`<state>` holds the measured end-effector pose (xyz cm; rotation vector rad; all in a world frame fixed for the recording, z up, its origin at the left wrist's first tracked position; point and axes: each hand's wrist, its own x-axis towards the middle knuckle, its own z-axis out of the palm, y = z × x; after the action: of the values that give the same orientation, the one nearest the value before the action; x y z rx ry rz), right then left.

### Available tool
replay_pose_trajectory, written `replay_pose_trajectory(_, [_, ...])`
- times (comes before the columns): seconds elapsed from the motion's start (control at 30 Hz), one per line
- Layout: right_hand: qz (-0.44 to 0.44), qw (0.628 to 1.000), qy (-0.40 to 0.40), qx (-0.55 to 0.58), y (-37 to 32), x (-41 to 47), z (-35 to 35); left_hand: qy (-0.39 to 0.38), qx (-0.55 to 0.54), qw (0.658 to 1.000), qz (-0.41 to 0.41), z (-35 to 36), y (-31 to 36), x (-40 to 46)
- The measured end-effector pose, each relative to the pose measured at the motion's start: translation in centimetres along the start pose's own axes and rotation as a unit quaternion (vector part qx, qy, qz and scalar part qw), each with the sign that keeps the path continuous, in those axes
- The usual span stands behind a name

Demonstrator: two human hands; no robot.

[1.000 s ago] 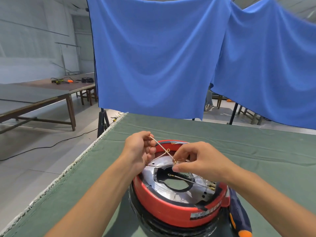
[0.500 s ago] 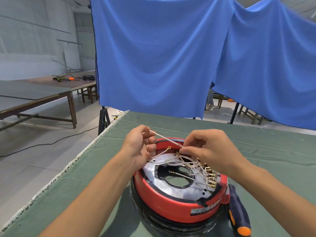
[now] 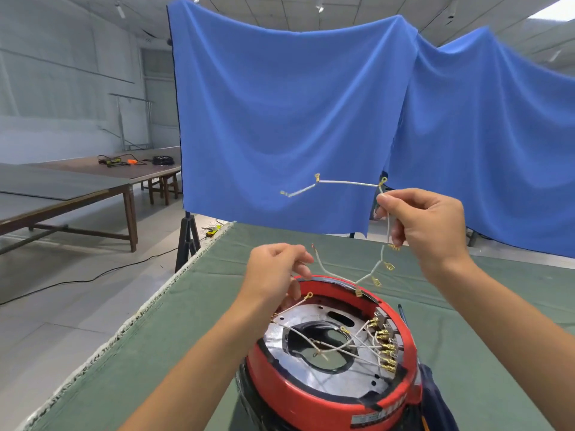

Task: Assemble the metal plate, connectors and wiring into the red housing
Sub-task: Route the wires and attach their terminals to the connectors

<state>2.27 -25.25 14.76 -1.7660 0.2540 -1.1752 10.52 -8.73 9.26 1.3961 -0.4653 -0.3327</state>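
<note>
Right hand (image 3: 426, 225) is up at two o'clock, pinching a white braided wire harness with brass terminals (image 3: 348, 182) that dangles above the round red housing (image 3: 311, 396). Left hand (image 3: 273, 272) sits at the housing's ten o'clock rim, fingers curled and pinching a wire end. Inside the housing lies the shiny metal plate (image 3: 354, 384), with brass connectors (image 3: 387, 349) lined up at its three o'clock side. The housing rests on the green-clothed desk (image 3: 186, 353).
</note>
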Motion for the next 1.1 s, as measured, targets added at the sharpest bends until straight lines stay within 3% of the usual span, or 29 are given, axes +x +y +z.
replay_pose_trajectory(0.1, [0.062,0.998,0.0,0.032,0.5,0.2,-0.2,0.007,0.003,0.999,0.043,0.7,0.3,0.0])
replay_pose_trajectory(0.17, [0.121,0.991,-0.042,0.024,0.9,0.1,-0.3,-0.024,-0.021,0.999,0.037,1.0,0.5,0.0])
replay_pose_trajectory(0.23, [0.209,0.973,-0.089,0.039,1.4,-0.1,-0.4,-0.004,-0.038,0.998,0.045,1.0,0.4,-0.1])
replay_pose_trajectory(0.33, [0.278,0.948,-0.137,0.07,1.8,-0.3,-0.8,0.107,0.018,0.979,0.172,0.6,0.2,-0.1])
replay_pose_trajectory(0.37, [0.285,0.942,-0.164,0.072,1.8,-0.4,-0.9,0.113,0.045,0.968,0.219,0.5,0.6,-0.1])
replay_pose_trajectory(0.5, [0.274,0.921,-0.273,0.054,1.5,-0.6,-0.7,-0.03,0.273,0.919,0.283,2.0,1.9,1.2])
replay_pose_trajectory(0.57, [0.26,0.918,-0.291,0.071,1.3,-0.7,-0.5,-0.1,0.316,0.908,0.255,3.1,2.5,1.9])
replay_pose_trajectory(0.7, [0.242,0.927,-0.275,0.078,1.4,-0.9,-1.4,-0.195,0.185,0.95,0.158,3.7,2.9,2.9])
replay_pose_trajectory(0.83, [0.233,0.939,-0.251,0.047,1.8,-1.1,-2.7,-0.182,0.194,0.954,0.135,4.1,3.5,3.1])
replay_pose_trajectory(0.97, [0.235,0.94,-0.247,0.008,2.3,-1.6,-3.4,-0.189,0.186,0.964,-0.015,4.0,4.0,3.6])
replay_pose_trajectory(1.1, [0.267,0.918,-0.288,-0.064,3.3,-2.3,-3.9,-0.182,0.189,0.96,-0.097,3.6,2.4,4.4])
